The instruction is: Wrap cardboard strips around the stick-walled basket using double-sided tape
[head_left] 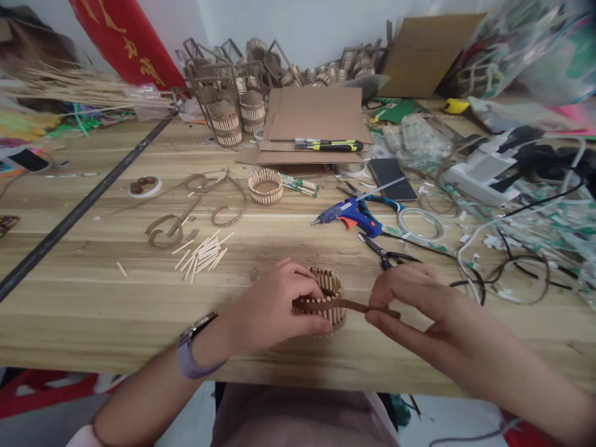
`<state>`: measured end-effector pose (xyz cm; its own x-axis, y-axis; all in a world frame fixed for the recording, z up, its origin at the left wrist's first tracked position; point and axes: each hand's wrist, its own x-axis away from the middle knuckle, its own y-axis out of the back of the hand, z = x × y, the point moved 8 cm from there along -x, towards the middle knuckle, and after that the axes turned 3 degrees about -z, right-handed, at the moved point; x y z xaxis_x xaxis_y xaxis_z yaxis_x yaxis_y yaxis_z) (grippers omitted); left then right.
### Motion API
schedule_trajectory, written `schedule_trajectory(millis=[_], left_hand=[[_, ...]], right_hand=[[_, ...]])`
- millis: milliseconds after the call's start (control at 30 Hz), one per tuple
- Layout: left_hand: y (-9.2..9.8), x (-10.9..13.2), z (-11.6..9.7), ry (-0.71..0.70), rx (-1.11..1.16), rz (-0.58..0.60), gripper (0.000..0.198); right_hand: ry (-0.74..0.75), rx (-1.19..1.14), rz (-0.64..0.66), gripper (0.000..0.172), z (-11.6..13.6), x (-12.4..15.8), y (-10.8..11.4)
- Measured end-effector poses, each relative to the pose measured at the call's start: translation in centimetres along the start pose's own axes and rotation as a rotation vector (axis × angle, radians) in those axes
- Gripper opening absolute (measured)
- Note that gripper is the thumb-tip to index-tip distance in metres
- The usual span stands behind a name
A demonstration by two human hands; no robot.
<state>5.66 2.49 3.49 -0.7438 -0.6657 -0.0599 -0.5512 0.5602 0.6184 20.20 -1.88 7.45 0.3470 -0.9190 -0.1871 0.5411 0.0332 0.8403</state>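
Near the table's front edge, my left hand [291, 304] grips a small round basket [326, 282] made of short wooden sticks, fingers over its rim and thumb on its outer wall. A brown cardboard strip [351, 305] runs across the basket's near side, its left end under my left fingers. My right hand [414, 298] pinches the strip's other end between thumb and fingertips, to the right of the basket. My fingers hide part of the basket's left side. A loose pile of short wooden sticks [202, 256] lies left of my hands.
Beyond my right hand lie black scissors [384, 251], a blue glue gun [349, 216] and a roll of tape [421, 223]. A finished stick ring [265, 186] stands mid-table. Cardboard sheets [321, 115] with a utility knife [330, 146] sit behind. Cables and a power strip [484, 174] crowd the right.
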Motion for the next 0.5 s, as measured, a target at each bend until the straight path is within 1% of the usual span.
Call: schedule_trajectory(millis=[67,133,300,367,500], left_hand=[[-0.3,-0.1,-0.1,0.027,0.001,-0.006,0.025],[-0.6,-0.2,-0.4,0.024,-0.015,0.000,0.022],[-0.8,-0.1,-1.1,-0.037,-0.085,0.009,0.010],[-0.7,-0.1,-1.1,-0.064,-0.067,0.008,0.011],[-0.3,0.0,-1.0,-0.090,0.037,0.024,0.018]], right_hand=[[-0.030,-0.038,0.015,0.015,0.4,0.0,0.1],[-0.035,-0.082,0.027,0.016,1.1,0.1,0.3],[0.068,-0.155,0.052,0.018,3.3,0.2,0.7],[0.062,-0.155,0.059,0.018,3.0,0.1,0.6],[-0.036,-0.148,0.040,0.019,0.6,-0.6,0.4]])
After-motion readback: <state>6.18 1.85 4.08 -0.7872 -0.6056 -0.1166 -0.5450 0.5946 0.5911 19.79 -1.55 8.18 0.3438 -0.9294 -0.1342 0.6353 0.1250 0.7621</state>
